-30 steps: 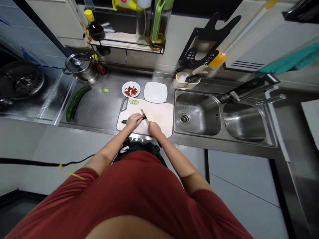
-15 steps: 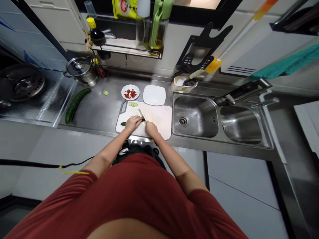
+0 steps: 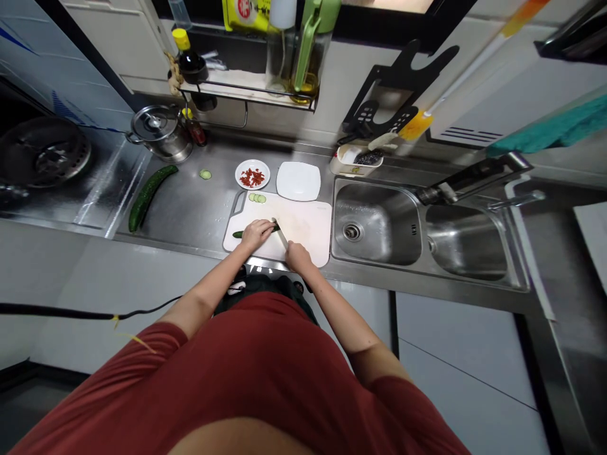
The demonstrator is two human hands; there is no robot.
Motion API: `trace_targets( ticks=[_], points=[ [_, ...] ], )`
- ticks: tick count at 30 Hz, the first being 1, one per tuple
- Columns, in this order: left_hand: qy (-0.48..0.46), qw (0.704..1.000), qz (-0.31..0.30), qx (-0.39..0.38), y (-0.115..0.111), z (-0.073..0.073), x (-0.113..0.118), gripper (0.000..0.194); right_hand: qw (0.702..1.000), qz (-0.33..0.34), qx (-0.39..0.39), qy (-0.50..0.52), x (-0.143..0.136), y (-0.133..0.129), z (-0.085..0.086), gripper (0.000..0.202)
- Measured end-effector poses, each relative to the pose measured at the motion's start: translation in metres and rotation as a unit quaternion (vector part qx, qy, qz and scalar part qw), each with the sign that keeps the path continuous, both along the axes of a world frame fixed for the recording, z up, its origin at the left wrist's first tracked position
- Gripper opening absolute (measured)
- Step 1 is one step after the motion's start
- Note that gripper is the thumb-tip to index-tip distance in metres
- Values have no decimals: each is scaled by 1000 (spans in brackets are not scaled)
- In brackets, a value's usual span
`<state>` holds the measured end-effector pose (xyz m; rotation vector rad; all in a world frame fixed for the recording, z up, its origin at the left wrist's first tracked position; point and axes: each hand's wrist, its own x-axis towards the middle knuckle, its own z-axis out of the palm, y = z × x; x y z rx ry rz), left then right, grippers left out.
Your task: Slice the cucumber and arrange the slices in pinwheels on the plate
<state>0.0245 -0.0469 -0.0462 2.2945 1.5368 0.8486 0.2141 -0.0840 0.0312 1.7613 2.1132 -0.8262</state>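
Note:
On a white cutting board (image 3: 310,221) lies a dark green cucumber (image 3: 238,234), partly covered by my left hand (image 3: 257,235), whose fingers are closed over it. My right hand (image 3: 298,257) grips a knife (image 3: 281,232) by its handle. The blade slants up and left, its tip close to the cucumber's right end, by my left fingertips. Several pale cucumber slices (image 3: 257,198) rest in a row at the board's upper left. Whether the blade touches the cucumber, I cannot tell.
A whole cucumber (image 3: 148,197) and an end piece (image 3: 205,174) lie on the steel counter to the left. Behind the board stand a plate of chopped red pieces (image 3: 253,177) and a square white plate (image 3: 298,181). A double sink (image 3: 374,221) is to the right, a lidded pot (image 3: 164,136) far left.
My right hand and the knife have shifted right and slightly toward me, the blade now at the cucumber's right end. My left hand keeps its hold. The whole view has shifted slightly.

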Motion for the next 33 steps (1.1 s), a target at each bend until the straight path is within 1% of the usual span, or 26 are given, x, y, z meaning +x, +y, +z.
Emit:
trace_targets(
  ticks=[11,18,22,33],
  points=[
    [0,1000,-1,-2,1,0,-1,25,1000,0,6,10,-8,13,-2,29],
    [-1,1000,-3,0,0,1,-1,24,1000,1,10,4,-1,4,1,28],
    [2,1000,-1,-5,1,0,-1,24,1000,7,10,2,1,-1,-1,28],
    [2,1000,6,-15,0,0,0,25,1000,12,2,8,-3,9,-9,27]
  ],
)
